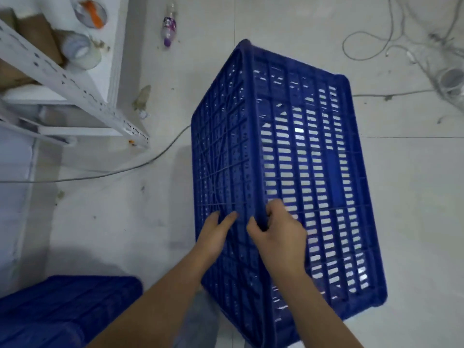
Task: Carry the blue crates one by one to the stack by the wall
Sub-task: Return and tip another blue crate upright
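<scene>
A large blue slatted crate [301, 156] stands tilted on the pale floor, its gridded base facing left and a slotted side facing up at me. My right hand [278, 232] curls over the edge where base and side meet, fingers hooked on it. My left hand [216, 232] lies flat against the gridded base just left of that edge, fingers spread. Another blue crate [62, 310] sits at the bottom left.
A white metal shelf frame [75, 89] with tape rolls and cardboard stands at the upper left. A plastic bottle [168, 26] lies on the floor beyond the crate. Grey cables [140, 164] run across the floor at the left and tangle at the upper right [442, 71].
</scene>
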Demonstrator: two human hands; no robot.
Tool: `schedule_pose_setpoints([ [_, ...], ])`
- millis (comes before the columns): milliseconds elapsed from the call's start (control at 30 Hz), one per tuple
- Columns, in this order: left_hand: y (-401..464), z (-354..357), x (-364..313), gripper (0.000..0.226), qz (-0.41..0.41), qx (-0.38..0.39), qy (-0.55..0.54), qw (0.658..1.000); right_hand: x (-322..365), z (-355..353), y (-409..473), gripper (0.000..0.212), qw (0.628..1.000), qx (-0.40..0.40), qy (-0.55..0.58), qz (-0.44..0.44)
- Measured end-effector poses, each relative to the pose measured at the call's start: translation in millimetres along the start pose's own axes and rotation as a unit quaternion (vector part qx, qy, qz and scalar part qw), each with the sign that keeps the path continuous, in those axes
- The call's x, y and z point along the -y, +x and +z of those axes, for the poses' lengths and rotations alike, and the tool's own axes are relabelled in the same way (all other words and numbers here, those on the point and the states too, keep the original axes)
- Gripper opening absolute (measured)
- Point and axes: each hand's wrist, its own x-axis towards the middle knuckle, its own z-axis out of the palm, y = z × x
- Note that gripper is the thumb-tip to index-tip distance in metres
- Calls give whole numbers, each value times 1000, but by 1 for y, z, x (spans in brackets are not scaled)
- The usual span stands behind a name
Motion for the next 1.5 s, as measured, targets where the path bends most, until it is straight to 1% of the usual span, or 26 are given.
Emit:
schedule_pose_setpoints([
  [33,1,3,0,71,7,7,-34,999,6,10,1,25,1000,18,-21,-3],
  [100,1,3,-3,31,4,-4,-94,996,14,37,5,19,997,50,-56,-16],
  [133,5,-1,-2,25,-7,-14,-115,993,17,51,8,17,995,62,-76,-24],
  [233,10,-17,1,32,-53,-7,-153,987,23,94,14,25,984,93,-150,-15],
  [333,18,-30,4,31,-26,14,-110,993,33,113,14,39,987,42,-156,-26],
  [367,20,-34,3,30,-13,11,-102,995,35,117,14,37,987,28,-157,-25],
  [400,22,-37,1,29,-3,9,-98,995,37,120,14,29,988,33,-150,-21],
  [433,22,-39,-2,28,1,7,-97,995,39,122,15,21,988,46,-145,-9],
  [467,23,-41,-3,28,5,5,-91,996,40,122,17,20,987,78,-141,-7],
  [500,23,-43,-5,27,4,-1,-76,997,39,122,17,22,989,82,-125,-16],
  [567,21,-44,-8,26,2,-22,-35,999,35,113,20,21,993,104,-49,-4],
  [633,22,-42,-8,39,15,-80,18,997,25,92,20,21,992,119,35,-4],
  [667,21,-40,-9,48,27,-119,56,991,16,79,21,20,993,106,46,-10],
  [733,16,-33,-15,59,84,-193,144,967,-7,44,27,17,999,37,17,-5],
  [800,7,-21,-23,63,178,-244,249,920,-34,4,38,17,997,-64,-14,34],
  [867,2,-8,-29,66,247,-252,328,876,-60,-35,56,30,985,-146,-49,81],
  [900,0,-1,-32,66,258,-237,361,865,-72,-52,66,39,979,-158,-55,113],
  [967,1,11,-34,66,243,-189,427,850,-96,-78,85,53,971,-124,-14,204],
  [1033,3,21,-31,73,205,-156,497,829,-117,-89,96,60,950,-47,118,286],
  [1067,4,25,-29,78,177,-148,521,822,-124,-89,97,60,929,0,197,313],
  [1100,4,27,-26,84,145,-144,534,820,-129,-86,95,62,908,38,250,333],
  [1133,4,29,-24,88,120,-142,538,822,-135,-80,92,66,894,68,272,349],
  [1200,4,33,-20,93,97,-142,529,831,-142,-70,85,73,886,81,288,354],
  [1333,5,36,-19,91,94,-154,467,866,-143,-66,78,46,898,47,310,308],
  [1467,3,23,-17,84,88,-176,426,883,-125,-60,64,44,919,30,299,256],
  [1500,3,17,-16,84,83,-179,414,889,-117,-59,61,40,925,32,288,244],
])
